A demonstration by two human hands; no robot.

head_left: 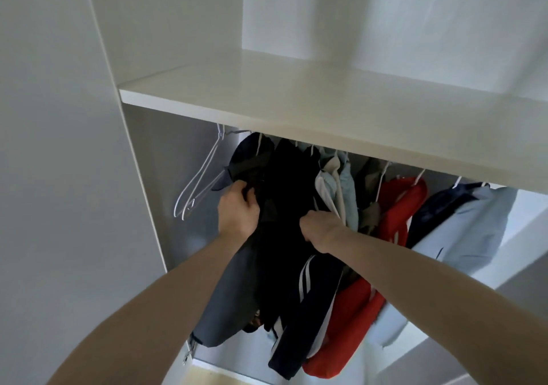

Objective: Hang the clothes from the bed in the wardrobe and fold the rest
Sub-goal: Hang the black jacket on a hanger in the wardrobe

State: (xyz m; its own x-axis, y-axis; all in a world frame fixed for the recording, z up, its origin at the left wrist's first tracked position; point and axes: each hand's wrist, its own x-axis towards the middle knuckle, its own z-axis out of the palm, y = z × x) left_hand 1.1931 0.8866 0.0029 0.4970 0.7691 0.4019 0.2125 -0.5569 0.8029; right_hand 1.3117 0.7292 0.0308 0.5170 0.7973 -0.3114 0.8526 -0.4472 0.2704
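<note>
Head view is showing both forearms reaching in, left hand [237,209] and right hand [321,230] gripping the black garment [284,195] hanging among crowded clothes below the shelf [296,100], where tugging is risking unhooking neighbouring hangers.
</note>
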